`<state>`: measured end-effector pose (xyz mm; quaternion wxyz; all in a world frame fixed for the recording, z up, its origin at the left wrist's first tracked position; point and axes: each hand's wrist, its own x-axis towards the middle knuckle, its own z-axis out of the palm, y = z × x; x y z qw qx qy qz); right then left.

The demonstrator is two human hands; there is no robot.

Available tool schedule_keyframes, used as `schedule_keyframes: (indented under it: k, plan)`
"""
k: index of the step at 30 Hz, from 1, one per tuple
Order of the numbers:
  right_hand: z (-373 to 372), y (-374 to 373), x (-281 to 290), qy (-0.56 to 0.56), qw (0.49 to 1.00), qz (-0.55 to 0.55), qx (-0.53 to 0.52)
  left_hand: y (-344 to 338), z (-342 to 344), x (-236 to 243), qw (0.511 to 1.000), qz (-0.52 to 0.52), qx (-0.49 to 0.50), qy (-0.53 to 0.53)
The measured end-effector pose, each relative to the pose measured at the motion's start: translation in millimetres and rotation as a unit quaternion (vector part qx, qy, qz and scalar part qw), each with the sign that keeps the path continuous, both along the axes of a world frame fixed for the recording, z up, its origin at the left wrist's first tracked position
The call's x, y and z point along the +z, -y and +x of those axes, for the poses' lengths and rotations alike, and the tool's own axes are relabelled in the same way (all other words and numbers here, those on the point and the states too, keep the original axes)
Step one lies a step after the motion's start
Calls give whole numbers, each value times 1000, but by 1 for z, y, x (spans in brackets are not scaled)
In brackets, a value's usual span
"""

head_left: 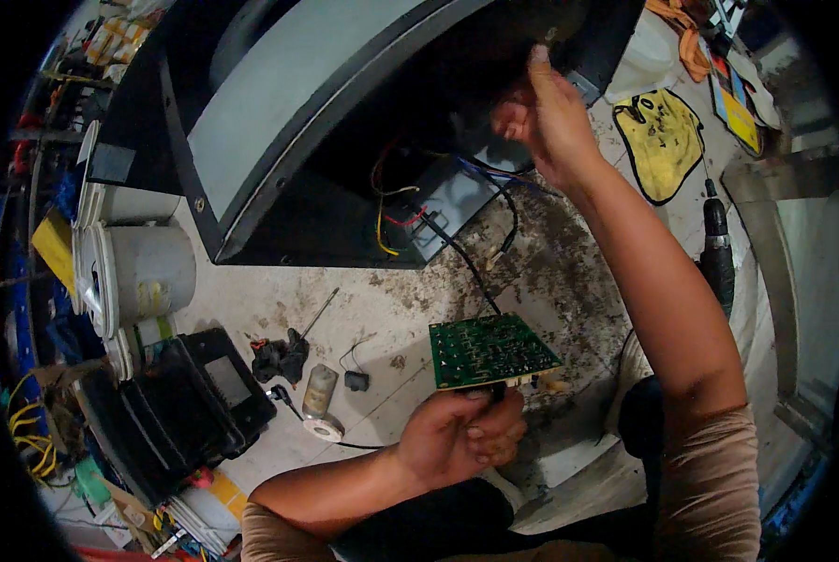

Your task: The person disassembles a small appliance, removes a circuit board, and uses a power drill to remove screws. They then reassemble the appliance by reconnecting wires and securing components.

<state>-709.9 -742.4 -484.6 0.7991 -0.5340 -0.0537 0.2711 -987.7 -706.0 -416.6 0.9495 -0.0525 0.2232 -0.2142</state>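
A green circuit board (494, 351) rests over my left hand (466, 429), whose closed fingers grip it from below, partly hidden by its near edge. A black cable runs from near the board's far edge to a large black housing (316, 225). My right hand (555, 122) reaches into the dark inside of that housing, thumb stretched up and apart from the bent fingers. Whether the fingertips touch the housing is lost in shadow. Red, yellow and black wires (386, 206) hang inside, next to a grey metal plate (457, 206).
On the floor at left lie a black tool case (180, 403), white buckets (148, 272), a screwdriver (321, 314) and a small cylindrical part (319, 391). At right are a yellow cloth (661, 145) and a black power drill (716, 248). Dirt covers the floor beneath the board.
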Motion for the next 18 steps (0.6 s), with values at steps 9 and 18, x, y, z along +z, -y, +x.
schedule_keyframes:
  k: [9,18]
  plan:
    - [-34,4,17,-138,976,125,117,5,-8,-14,1000,-24,-9,-4]
    - [-17,18,4,-168,978,76,95,-36,-57,15,935,335,-95,69]
